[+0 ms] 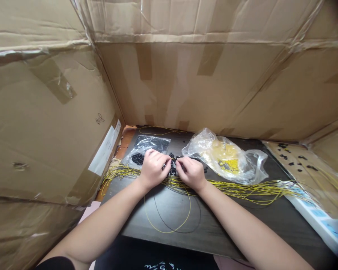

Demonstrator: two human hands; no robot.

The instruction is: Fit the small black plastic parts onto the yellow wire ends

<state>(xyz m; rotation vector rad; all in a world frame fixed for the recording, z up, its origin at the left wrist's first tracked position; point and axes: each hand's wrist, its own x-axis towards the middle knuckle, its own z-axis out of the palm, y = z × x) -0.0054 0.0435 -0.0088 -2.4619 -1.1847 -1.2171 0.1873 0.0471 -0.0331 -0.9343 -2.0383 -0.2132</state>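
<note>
My left hand and my right hand meet almost fingertip to fingertip above a pile of small black parts. Both are closed in a pinch. A short yellow wire end shows at the left fingertips; what the right fingers pinch is too small to make out. Below the hands curves a loop of yellow wire, with a thin dark line beside it that may be another wire or a shadow. A long bundle of yellow and black wires runs across the table under both wrists.
Behind my left hand lies a clear bag of black parts. A crumpled plastic bag with yellow pieces sits right of my right hand. A white power strip and cardboard with black bits are farther right. Tall cardboard walls surround the dark table.
</note>
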